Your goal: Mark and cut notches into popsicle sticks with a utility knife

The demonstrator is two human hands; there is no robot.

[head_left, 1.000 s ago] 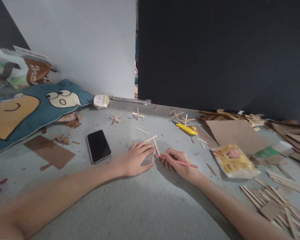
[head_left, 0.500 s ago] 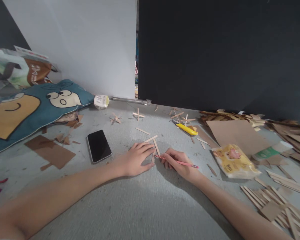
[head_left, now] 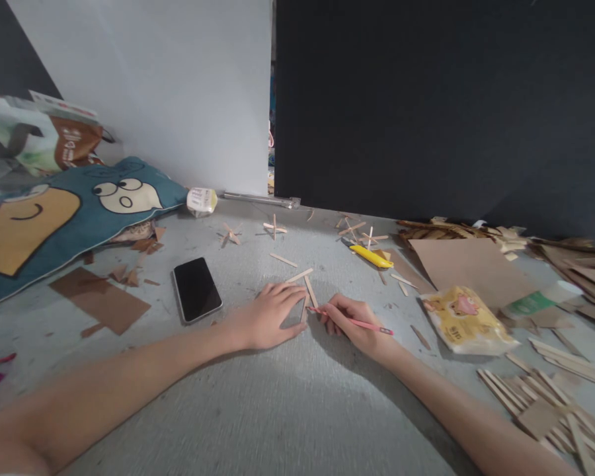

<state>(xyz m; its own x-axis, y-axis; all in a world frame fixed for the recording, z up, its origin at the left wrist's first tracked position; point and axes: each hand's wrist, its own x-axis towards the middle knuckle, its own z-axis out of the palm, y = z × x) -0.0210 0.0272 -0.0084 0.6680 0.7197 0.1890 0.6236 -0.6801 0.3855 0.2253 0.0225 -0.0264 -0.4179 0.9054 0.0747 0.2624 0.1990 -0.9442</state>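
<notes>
**Two hands working at crossed sticks on a littered grey surface**

The left hand (head_left: pixel 272 314) is lying flat and open, palm down, its fingertips pressing on a few wooden sticks (head_left: pixel 310 289) in the middle of the grey surface (head_left: pixel 297 410). The right hand (head_left: pixel 354 320) is sitting just to the right of it, fingers closed around a pink pencil (head_left: pixel 364 324), whose tip is touching the sticks beside the left fingertips. The two hands are lying close together without touching.

A black phone (head_left: pixel 197 289) is lying face up to the left of the left hand. Farther left, a brown card scrap (head_left: pixel 99 301) is resting flat, and a blue cartoon cushion (head_left: pixel 54 218) is spreading over the far left corner, with a plastic bag (head_left: pixel 44 135) standing behind it. Small crosses of sticks (head_left: pixel 274 227) are lying scattered across the far middle, near a yellow cutter (head_left: pixel 370 256).

To the right, a large cardboard sheet (head_left: pixel 469 264) is lying flat, with a yellow packet (head_left: pixel 463 318) resting at its near edge. A pile of loose sticks (head_left: pixel 550 403) is taking up the near right corner.

At the far edge, a white wall panel (head_left: pixel 168 86) is rising on the left and a dark panel (head_left: pixel 441 99) on the right, a narrow gap showing between them. A small white packet (head_left: pixel 201 200) is sitting at the foot of the white panel.
</notes>
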